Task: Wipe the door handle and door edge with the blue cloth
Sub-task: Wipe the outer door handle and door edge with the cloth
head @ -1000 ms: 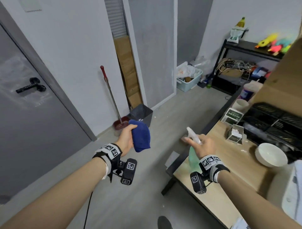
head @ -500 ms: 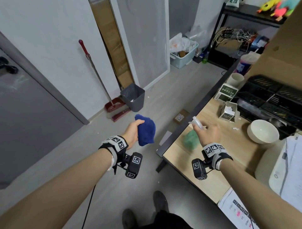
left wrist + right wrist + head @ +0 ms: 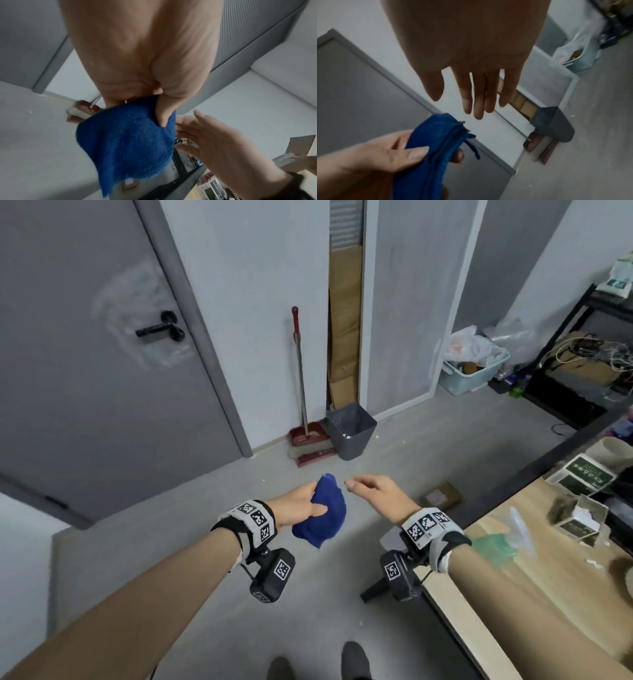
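Pinching the bunched dark-blue terry cloth between thumb and fingers, the left hand holds it mid-frame above the grey floor; its fingertips are mostly hidden behind the fabric. The right hand, just beside the cloth, holds nothing, its fingers straight and loosely spread. The black lever door handle sits upper left on the closed grey door, well apart from both hands. A blurred green spray bottle lies on the wooden surface, lower right, partly cut off.
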{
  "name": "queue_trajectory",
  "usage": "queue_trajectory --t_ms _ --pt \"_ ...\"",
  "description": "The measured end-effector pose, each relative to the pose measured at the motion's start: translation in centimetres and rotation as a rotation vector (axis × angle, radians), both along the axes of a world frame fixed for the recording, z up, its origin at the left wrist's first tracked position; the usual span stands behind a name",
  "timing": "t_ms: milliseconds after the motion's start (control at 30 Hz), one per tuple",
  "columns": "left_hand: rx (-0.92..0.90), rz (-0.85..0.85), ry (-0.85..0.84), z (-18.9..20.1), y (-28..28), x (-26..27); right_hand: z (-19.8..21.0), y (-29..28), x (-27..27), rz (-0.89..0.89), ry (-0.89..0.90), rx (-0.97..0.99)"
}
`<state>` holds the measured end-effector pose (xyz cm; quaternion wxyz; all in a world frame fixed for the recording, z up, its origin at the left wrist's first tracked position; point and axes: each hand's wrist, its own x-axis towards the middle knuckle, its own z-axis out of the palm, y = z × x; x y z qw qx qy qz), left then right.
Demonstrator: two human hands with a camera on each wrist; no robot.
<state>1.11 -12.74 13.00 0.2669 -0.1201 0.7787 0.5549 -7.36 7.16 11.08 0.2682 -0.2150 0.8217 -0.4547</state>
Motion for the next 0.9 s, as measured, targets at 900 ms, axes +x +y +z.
queue_trajectory --t_ms 900 --pt "-0.286 0.005 0.173 9.4 -37.8 3.5 2.7 -39.0 0.4 0.478 -0.175 -0.253"
